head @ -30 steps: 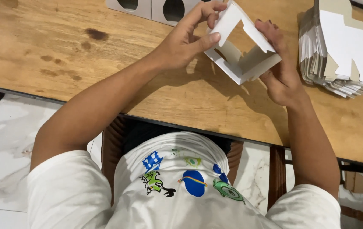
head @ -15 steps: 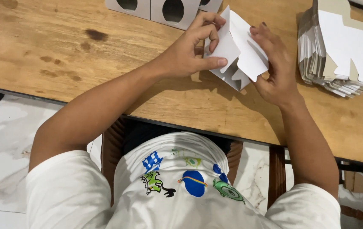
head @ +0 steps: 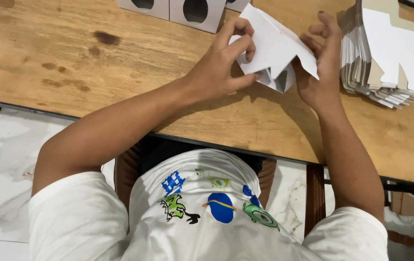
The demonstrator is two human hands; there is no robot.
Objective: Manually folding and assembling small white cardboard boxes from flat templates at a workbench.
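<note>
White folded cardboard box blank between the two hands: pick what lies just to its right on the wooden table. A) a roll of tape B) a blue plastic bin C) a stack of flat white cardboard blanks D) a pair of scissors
C: a stack of flat white cardboard blanks lies on the wooden table beside the right hand, which holds the white folded cardboard box blank together with the left hand.
</note>
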